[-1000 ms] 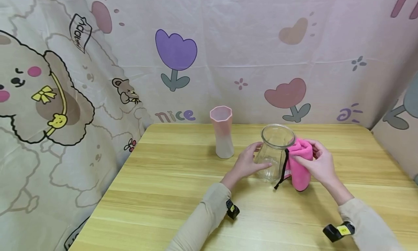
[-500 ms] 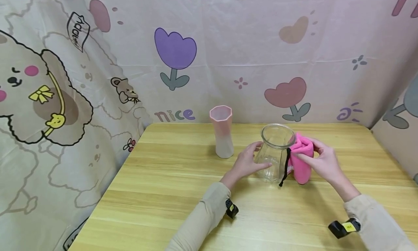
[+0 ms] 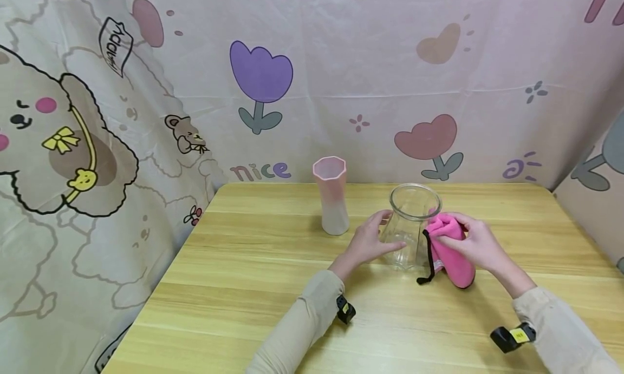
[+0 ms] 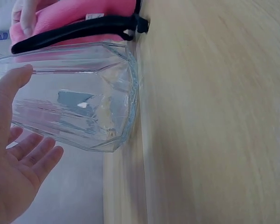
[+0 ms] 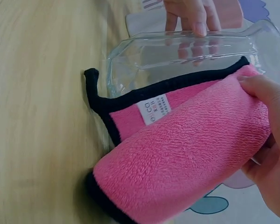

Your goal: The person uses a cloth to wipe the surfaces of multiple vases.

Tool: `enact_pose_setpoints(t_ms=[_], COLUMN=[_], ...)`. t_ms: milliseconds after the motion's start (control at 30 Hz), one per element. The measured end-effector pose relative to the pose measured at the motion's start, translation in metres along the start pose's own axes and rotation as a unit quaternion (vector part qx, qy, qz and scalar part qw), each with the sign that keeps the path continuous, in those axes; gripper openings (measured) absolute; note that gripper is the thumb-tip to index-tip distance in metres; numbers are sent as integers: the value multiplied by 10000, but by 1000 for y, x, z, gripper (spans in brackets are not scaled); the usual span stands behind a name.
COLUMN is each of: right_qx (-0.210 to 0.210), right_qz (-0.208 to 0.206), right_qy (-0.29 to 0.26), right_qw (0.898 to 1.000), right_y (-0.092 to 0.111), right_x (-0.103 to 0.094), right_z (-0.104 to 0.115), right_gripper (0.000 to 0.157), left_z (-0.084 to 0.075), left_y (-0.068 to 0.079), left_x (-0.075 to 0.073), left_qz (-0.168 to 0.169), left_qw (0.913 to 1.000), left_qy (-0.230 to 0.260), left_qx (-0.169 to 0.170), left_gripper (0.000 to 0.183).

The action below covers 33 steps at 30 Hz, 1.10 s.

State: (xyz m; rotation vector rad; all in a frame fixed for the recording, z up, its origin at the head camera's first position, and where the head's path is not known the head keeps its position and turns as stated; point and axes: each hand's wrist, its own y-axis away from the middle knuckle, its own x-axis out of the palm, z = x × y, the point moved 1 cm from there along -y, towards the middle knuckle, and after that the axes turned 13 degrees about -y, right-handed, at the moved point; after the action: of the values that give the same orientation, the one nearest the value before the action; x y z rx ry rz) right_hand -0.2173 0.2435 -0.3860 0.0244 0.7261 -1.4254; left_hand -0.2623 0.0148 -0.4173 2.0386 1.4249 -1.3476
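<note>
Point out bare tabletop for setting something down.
Free: the table between its left edge and the pink-white vase, and its far right corner beyond the right hand. Crowded: around the glass jar, flanked by the left hand and pink cloth.

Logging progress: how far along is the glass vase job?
Done: glass vase stands upright, left hand at its side. In progress: right hand grips pink cloth beside it, apparently for wiping. Remaining: likely wiping, then setting the gripped cloth down; pink-white vase untouched.

On the table (image 3: 244,287), the jar (image 3: 405,234) stands right of the vase (image 3: 333,201), left of the cloth (image 3: 456,259)
</note>
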Motion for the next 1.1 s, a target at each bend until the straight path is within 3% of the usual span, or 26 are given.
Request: enact_pose_setpoints(t_ms=[300, 467, 667, 867, 1100], right_qx=[284, 379, 235, 340, 60], right_qz=[419, 807, 1059, 863, 121], right_qy=[459, 1000, 1458, 1222, 535], right_qw=[9977, 9910, 9833, 9882, 9985], right_y=[4, 7, 12, 15, 13], right_x=[9, 16, 19, 16, 9], right_z=[-9, -18, -26, -26, -12], right_gripper=[38, 36, 36, 37, 42], left_z=[2, 2, 0, -1, -2], left_y=[1, 0, -1, 0, 1], left_x=[-4, -6, -5, -3, -4], left_qz=[-2, -22, -3, -53, -37], left_qw=[9998, 9997, 9996, 9992, 9990], left_qy=[-194, -252, -292, -380, -430], left_qx=[-65, -29, 9, 88, 68], left_gripper=[77, 77, 76, 76, 77])
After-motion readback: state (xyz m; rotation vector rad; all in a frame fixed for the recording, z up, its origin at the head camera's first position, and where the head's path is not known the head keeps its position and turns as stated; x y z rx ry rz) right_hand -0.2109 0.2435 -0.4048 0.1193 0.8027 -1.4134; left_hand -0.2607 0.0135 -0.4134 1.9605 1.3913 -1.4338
